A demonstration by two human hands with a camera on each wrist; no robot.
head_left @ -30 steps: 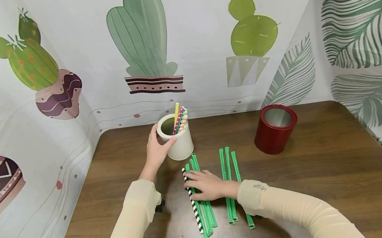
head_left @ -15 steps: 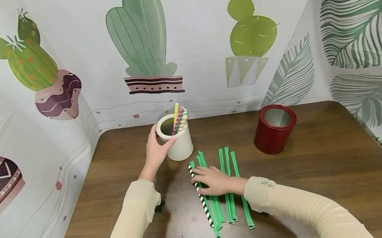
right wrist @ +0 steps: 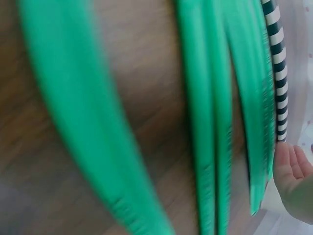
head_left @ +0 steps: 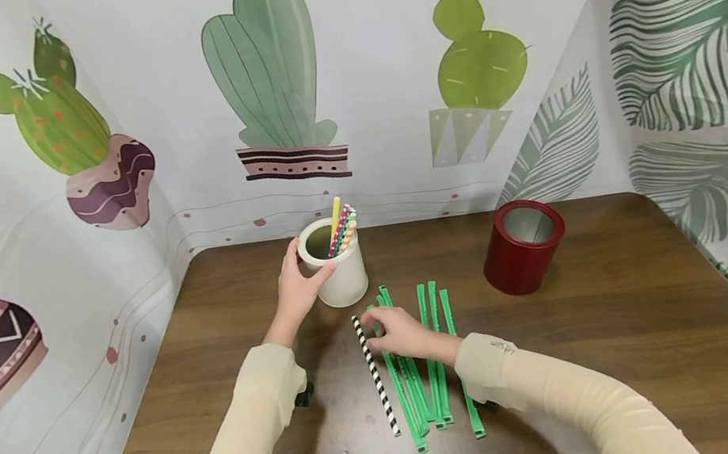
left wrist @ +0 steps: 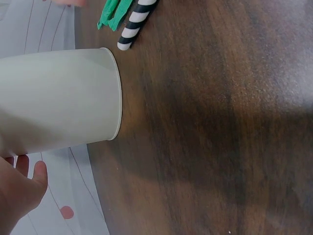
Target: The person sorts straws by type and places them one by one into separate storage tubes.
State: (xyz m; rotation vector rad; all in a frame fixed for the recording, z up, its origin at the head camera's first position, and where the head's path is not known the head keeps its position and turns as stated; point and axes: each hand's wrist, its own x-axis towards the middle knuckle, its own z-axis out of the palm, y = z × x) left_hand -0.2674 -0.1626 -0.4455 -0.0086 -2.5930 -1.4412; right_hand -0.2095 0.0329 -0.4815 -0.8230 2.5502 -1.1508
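In the head view my left hand (head_left: 297,290) grips the rim of a cream-white can (head_left: 344,282), thumb at the front and fingers round its left side. Several patterned straws and a yellow one (head_left: 335,214) stand in this can. A black-and-white striped straw (head_left: 379,385) lies on the table below it. My right hand (head_left: 402,333) is just right of this straw, fingertips and thumb close beside its upper part, over several green paper-wrapped straws (head_left: 403,397). In the right wrist view my fingertips are at the far end of the striped straw (right wrist: 279,73).
More green wrapped straws (head_left: 463,371) lie under and beside the right forearm. A dark red can (head_left: 520,253) stands at the back right of the brown wooden table (head_left: 611,322). A cactus-printed cloth (head_left: 378,96) hangs behind the table.
My right hand first moved right, shifting the striped straw and green straws with it. Then the striped straw came away leftward from the green ones. My left hand has stayed on the can.
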